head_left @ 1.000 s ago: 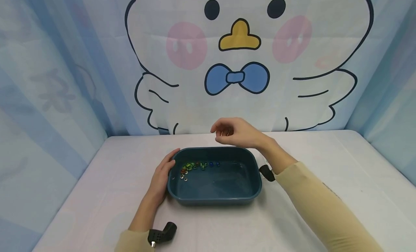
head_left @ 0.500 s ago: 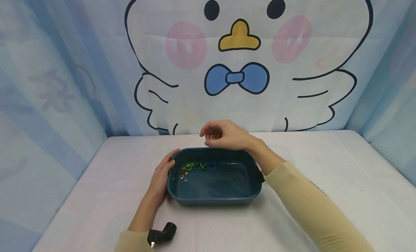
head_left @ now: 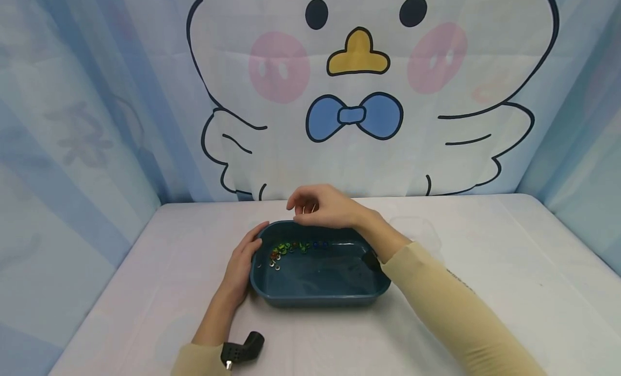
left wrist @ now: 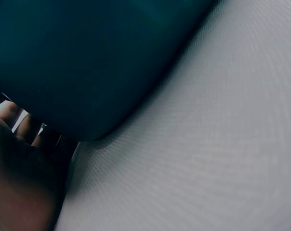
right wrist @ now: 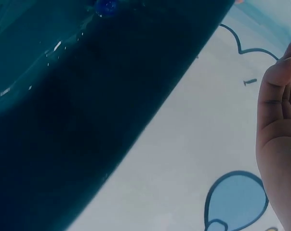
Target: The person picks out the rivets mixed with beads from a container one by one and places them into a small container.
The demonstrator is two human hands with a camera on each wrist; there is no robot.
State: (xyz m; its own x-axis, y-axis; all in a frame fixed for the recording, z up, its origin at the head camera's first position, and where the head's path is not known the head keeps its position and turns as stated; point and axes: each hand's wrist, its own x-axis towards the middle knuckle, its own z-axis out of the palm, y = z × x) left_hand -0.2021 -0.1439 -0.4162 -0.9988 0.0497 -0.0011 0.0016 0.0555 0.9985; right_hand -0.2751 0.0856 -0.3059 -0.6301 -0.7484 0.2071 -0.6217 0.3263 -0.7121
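A dark teal rectangular basin (head_left: 320,299) stands on the table. My left hand (head_left: 239,265) holds its left side, thumb at the rim and fingers along the outer wall; the left wrist view shows those fingers (left wrist: 27,126) partly behind the basin. My right hand (head_left: 322,206) hovers over the basin's far rim, fingers curled toward the thumb. Whether anything small is between its fingertips is hidden. Small glassy pieces, green (head_left: 286,249) and reddish (head_left: 274,255), lie along the basin's far left. Blue marble-like balls (right wrist: 106,6) lie right of them, and small pale shiny bits (head_left: 277,267) lie nearer.
Behind the basin's right end stands a faint transparent container (head_left: 419,230). The white-covered table (head_left: 145,311) meets a printed curtain (head_left: 359,166) at its back edge. A black wrist camera (head_left: 242,348) sits on the left wrist.
My right hand has moved left and slightly down along the basin's far rim, uncovering the transparent container. The left hand and the basin stay where they were.
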